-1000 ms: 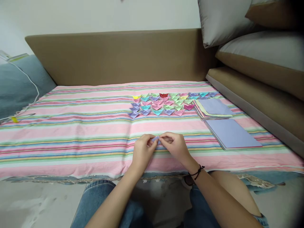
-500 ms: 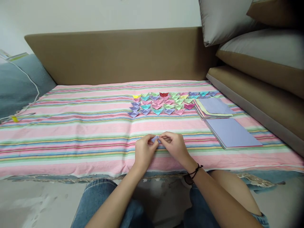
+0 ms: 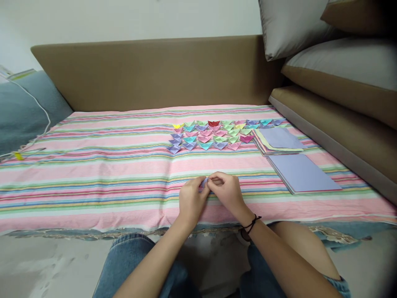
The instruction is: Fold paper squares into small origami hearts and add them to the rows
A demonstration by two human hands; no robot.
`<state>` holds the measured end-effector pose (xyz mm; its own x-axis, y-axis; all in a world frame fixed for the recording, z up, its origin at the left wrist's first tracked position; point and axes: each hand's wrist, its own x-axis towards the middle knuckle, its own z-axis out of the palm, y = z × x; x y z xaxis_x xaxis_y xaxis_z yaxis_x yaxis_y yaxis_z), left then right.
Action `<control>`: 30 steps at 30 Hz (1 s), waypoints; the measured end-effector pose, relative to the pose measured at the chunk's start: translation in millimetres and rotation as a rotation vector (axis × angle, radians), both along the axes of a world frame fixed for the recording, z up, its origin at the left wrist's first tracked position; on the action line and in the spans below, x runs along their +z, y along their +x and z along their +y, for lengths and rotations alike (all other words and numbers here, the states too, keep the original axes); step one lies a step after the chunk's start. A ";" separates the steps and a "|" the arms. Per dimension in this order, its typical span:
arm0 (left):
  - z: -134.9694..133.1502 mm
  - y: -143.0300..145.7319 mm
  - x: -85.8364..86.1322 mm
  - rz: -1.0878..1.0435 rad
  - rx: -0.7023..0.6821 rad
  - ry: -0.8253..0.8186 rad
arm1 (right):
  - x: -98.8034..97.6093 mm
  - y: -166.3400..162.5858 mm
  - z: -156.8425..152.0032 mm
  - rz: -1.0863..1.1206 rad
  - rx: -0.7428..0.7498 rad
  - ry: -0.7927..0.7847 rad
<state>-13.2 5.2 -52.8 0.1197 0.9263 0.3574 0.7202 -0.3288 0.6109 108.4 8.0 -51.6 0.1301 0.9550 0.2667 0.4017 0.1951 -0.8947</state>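
Between my fingertips is a small folded piece of lavender paper (image 3: 204,182), mostly covered by the hands. My left hand (image 3: 192,198) pinches it from the left, and my right hand (image 3: 226,190) pinches it from the right, thumbs close together. Both hands are just above the striped cloth (image 3: 124,165), near its front part. Beyond them lie several folded paper boats (image 3: 205,146) in rows, in pink, lavender, green, turquoise, yellow and red. To the right of my right hand sits a stack of lavender-topped square paper (image 3: 305,174).
A second, looser stack of coloured paper (image 3: 279,140) lies behind the first. Sofa cushions (image 3: 341,78) are piled at the right, and a brown backrest (image 3: 155,74) stands at the back. A white cable (image 3: 43,109) with a yellow tag (image 3: 18,156) runs along the left.
My left hand has shifted slightly to the right, closer to my right hand. Less of the lavender paper shows between the fingers now.
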 end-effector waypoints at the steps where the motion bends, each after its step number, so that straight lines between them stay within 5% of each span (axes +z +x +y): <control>1: 0.0 0.5 0.1 -0.015 0.009 -0.001 | 0.7 -0.2 -0.1 0.004 -0.014 -0.002; 10: 5.9 0.0 -6.0 -0.530 -0.003 -0.161 | 0.2 4.6 2.1 0.102 -0.057 -0.001; 19: 12.3 -5.6 -10.3 -0.446 -0.104 -0.099 | -0.7 13.9 4.4 0.060 0.054 -0.029; 30: 9.1 -9.6 -8.2 -0.538 -0.178 -0.214 | -2.1 20.8 -0.1 0.197 0.217 -0.069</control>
